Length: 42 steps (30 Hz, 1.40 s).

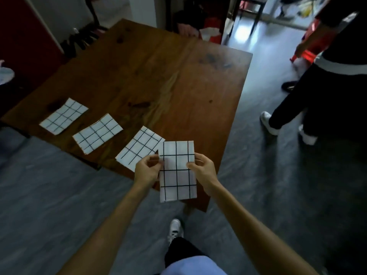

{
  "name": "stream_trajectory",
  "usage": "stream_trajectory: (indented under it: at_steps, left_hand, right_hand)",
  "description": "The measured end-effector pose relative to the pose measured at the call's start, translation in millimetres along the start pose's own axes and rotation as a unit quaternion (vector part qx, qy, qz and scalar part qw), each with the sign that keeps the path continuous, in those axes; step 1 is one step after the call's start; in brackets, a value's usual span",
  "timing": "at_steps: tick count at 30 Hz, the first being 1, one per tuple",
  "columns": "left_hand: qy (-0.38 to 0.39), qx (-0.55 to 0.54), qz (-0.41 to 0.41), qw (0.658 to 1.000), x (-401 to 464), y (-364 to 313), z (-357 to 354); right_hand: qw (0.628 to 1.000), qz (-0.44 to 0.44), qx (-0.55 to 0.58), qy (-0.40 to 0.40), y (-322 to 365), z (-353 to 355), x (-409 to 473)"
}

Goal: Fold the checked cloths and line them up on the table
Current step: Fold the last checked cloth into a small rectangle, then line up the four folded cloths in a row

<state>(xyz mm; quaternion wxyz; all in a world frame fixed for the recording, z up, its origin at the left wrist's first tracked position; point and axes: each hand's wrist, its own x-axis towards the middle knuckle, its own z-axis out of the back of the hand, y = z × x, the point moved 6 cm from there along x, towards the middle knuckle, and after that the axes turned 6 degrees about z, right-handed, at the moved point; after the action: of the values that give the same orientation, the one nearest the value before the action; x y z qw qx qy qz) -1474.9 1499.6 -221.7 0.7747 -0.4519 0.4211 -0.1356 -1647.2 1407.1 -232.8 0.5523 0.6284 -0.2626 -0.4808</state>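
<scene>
I held a fourth folded checked cloth (pixel 177 171) between both hands above the near right corner of the wooden table (pixel 158 76). My left hand (pixel 146 169) pinched its left edge, thumb on the upper face and fingers curled beneath. My right hand (pixel 201 169) pinched the right edge at about the same height, thumb laid across the top of the fabric. The cloth was a tall rectangle, white with a black grid, its long side running away from me. Its lower end hung out past the table's near edge, over the grey floor (pixel 59 195). Whether its far end touched the tabletop I could not tell.

Three other folded cloths lay flat on the table in a row along the near edge. The leftmost cloth (pixel 63 116) sat near the left corner. The middle cloth (pixel 97 133) lay to its right, apart from it. The third cloth (pixel 140 147) lay just beside the one I held, its right corner passing under the held cloth's upper left edge. All three were turned at a similar slant.

To the right of the table stood another person (pixel 317 86) in dark trousers and white shoes. My own white shoe (pixel 175 229) showed on the floor below the table corner.
</scene>
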Motion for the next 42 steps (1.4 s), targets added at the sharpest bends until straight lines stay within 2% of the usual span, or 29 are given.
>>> stream_trajectory:
  at_steps: [7,12,16,21,27,34,42]
  left_hand:
    - [0.073,0.097,-0.02,0.992,55.9,-8.6,-32.4]
    - [0.097,0.142,-0.047,0.984,85.6,-15.4,-47.7]
    - [0.087,0.194,-0.077,0.974,99.6,-16.6,-52.3]
    - [0.127,0.24,-0.087,0.959,109.4,-3.6,-58.8]
    - [0.147,0.251,-0.111,0.95,112.6,1.3,-70.8]
    - [0.162,0.268,-0.117,0.943,109.2,2.0,-67.4]
    - [0.159,0.29,-0.131,0.934,107.3,8.6,-67.9]
  right_hand:
    - [0.996,-0.054,0.0,-0.065,-25.1,12.4,26.8]
    - [0.981,-0.056,-0.11,-0.152,-37.5,21.1,45.9]
    - [0.965,-0.06,-0.164,-0.196,-43.3,23.1,43.9]
    - [0.94,-0.092,-0.212,-0.251,-55.9,20.7,30.6]
    - [0.922,-0.09,-0.256,-0.277,-61.2,6.0,31.0]
    - [0.915,-0.093,-0.258,-0.296,-73.5,-11.8,17.6]
    - [0.912,-0.047,-0.316,-0.257,-72.2,-9.9,20.7]
